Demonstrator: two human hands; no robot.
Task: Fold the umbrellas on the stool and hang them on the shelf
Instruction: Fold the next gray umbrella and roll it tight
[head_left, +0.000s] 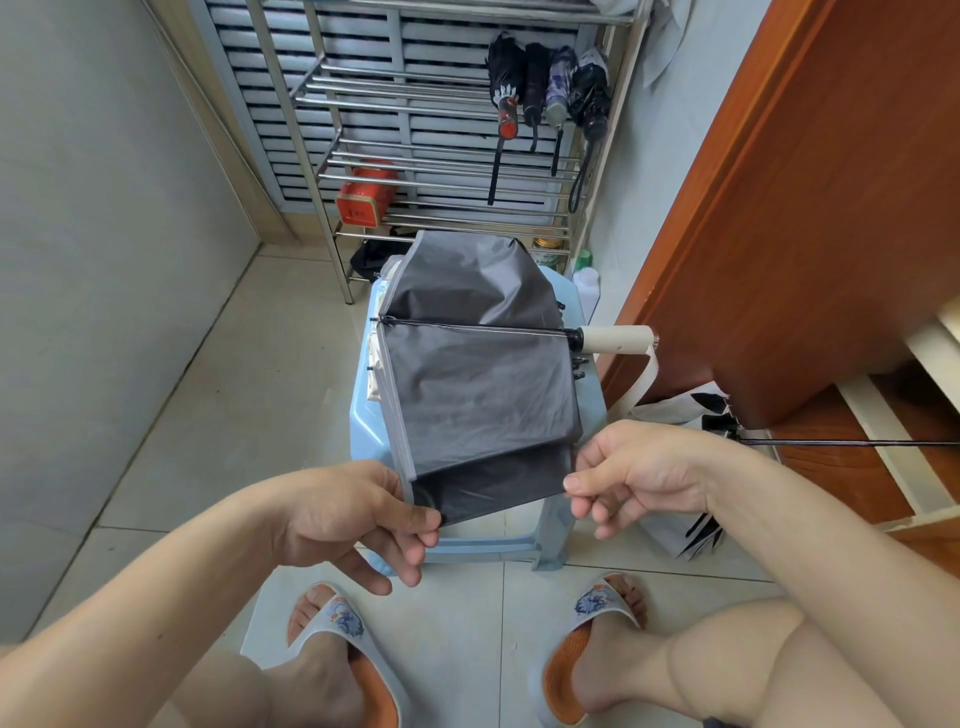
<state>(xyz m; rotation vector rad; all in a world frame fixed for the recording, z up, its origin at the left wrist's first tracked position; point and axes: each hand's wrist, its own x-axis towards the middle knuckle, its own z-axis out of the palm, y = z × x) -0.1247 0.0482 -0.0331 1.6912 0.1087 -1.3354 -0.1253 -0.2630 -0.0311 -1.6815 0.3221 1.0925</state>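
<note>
Head view showed our left hand (353, 519) pinching the near left corner of the grey umbrella canopy (478, 384) between thumb and fingers. We had the canopy spread flat over the light blue plastic stool (550, 535), its cream handle (615, 339) pointing right. Our right hand (634, 478) pinched the canopy's near right corner, its other fingers loosely curled. Behind, four folded umbrellas (550, 88) hung on the steel shelf (322, 156). Farther right, a black-and-white umbrella (691, 410) lay on the floor.

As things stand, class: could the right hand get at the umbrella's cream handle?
Probably yes. The right hand pinches the grey canopy, and the cream handle juts out just beyond it with nothing between; it must release the fabric first.
</note>
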